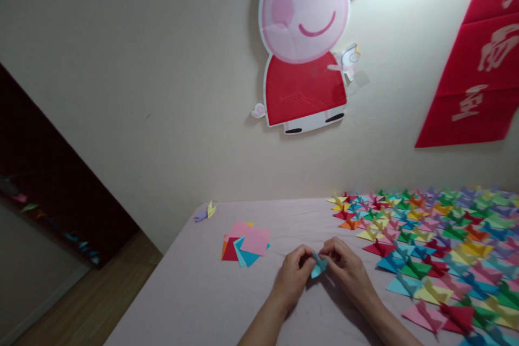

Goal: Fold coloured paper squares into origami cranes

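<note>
A small light-blue folded paper crane [319, 265] is held between my two hands, above the front middle of the table. My left hand [295, 271] pinches its left side between thumb and fingers. On the other side, my right hand [344, 264] has its fingertips closed on the paper too. Parts of the crane are hidden behind the fingers. Left of my hands lies a loose pile of square paper sheets [256, 239] in pink, red, orange, yellow and blue.
Rows of many-coloured paper cranes [421, 267] cover the table's right side. Two folded pieces, one yellow [211, 209] and one purple [200, 217], sit at the far left corner of the pale tablecloth [174, 292]. A pig cutout [307, 89] and a red banner [472, 75] hang on the wall.
</note>
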Available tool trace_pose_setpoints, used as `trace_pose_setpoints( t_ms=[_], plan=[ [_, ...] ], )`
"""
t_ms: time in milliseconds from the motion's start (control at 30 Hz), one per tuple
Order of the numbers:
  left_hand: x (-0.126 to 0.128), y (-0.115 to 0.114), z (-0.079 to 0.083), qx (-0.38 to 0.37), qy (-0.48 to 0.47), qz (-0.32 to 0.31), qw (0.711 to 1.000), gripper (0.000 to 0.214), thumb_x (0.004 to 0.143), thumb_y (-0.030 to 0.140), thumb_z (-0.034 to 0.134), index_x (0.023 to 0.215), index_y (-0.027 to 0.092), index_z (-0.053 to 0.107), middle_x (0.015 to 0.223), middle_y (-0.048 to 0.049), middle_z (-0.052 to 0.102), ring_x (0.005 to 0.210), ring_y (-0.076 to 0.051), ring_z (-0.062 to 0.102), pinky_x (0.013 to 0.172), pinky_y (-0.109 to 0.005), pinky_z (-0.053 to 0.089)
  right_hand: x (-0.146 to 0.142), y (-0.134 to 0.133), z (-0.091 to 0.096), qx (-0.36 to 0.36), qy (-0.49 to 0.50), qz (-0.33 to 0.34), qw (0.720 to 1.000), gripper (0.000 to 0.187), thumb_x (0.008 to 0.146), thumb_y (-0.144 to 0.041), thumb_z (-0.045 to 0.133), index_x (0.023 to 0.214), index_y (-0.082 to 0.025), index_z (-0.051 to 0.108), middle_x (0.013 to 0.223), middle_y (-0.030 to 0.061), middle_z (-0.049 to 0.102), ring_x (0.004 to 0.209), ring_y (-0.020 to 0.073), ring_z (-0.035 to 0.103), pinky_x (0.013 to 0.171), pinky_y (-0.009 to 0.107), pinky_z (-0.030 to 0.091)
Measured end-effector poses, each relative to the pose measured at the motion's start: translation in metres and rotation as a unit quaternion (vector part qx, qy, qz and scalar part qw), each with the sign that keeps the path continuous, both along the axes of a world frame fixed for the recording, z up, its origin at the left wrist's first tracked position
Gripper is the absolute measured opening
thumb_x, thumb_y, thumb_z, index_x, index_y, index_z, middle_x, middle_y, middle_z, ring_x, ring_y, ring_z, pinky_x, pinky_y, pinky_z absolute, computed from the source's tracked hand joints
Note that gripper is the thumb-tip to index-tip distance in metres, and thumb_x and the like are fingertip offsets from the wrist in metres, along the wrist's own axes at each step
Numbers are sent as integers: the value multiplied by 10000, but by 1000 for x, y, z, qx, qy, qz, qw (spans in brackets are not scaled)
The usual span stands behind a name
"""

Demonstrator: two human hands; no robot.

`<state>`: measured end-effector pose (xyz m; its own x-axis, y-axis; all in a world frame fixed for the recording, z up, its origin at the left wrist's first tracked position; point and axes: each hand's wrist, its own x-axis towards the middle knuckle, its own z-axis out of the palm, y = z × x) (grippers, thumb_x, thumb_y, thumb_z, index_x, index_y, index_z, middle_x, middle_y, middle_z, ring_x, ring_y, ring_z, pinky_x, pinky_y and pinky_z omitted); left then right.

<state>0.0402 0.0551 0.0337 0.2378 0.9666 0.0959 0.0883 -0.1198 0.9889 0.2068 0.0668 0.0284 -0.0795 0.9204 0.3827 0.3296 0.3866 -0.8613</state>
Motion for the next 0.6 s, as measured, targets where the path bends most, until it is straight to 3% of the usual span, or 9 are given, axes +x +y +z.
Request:
trace_pose_setpoints(
  t_ms=[233,467,600],
  plan=[
    [0,3,-8,-6,13,18,1000,198,866,358,621,822,166,634,753,7,579,732,-155,499,694,-260,388,0,-3,2,-5,-14,-8,1000,144,844,-320,578,731,-234,603,720,11,603,688,204,565,631,303,439],
    [0,2,-1,-6,9,5,1000,236,860,388,609,802,159,609,719,16,543,697,-145,467,666,-260,378,0,-3,9,63,-48,-6,997,142,814,-221,532,696,-250,606,710,19,626,754,240,569,765,382,440],
    [0,1,1,-7,9,4,1000,246,852,398,610,794,160,609,710,17,541,689,-144,461,657,-259,370,1,-3,11,69,-64,-17,995,155,826,-243,543,699,-256,631,720,37,652,773,258,557,751,398,448]
  ],
)
